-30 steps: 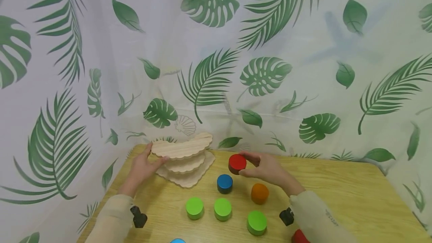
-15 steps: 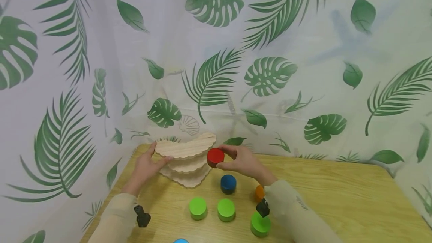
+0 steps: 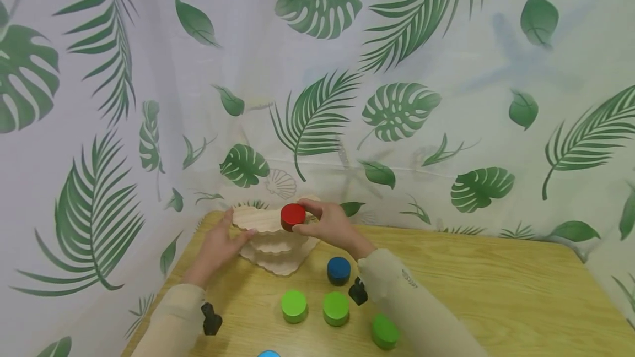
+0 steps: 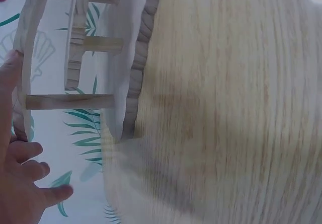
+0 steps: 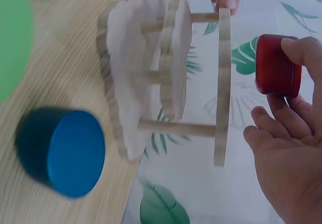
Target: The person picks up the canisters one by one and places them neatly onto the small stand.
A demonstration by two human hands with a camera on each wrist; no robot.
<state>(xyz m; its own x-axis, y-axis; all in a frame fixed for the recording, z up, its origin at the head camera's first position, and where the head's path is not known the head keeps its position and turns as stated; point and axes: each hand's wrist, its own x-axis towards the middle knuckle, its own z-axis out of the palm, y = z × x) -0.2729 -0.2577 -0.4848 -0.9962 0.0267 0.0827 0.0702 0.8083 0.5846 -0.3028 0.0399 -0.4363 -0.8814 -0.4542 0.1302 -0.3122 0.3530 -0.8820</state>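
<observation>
A three-tiered wooden stand with scalloped edges stands at the back left of the table. My left hand pinches the left end of its top tier; in the left wrist view the thumb lies on top of that tier. Between thumb and fingers, my right hand holds a small round red tin above the top tier. The right wrist view shows a gap between the red tin and the tier. A dark blue tin sits on the table below my right wrist.
Green tins stand on the wooden table in front of the stand. A light blue tin is cut off at the bottom edge. A leaf-patterned cloth hangs behind the table and along its left side.
My right hand has carried the red tin leftward and up, from beside the stand to over its top tier. The right forearm now covers the orange tin. The left hand keeps its hold.
</observation>
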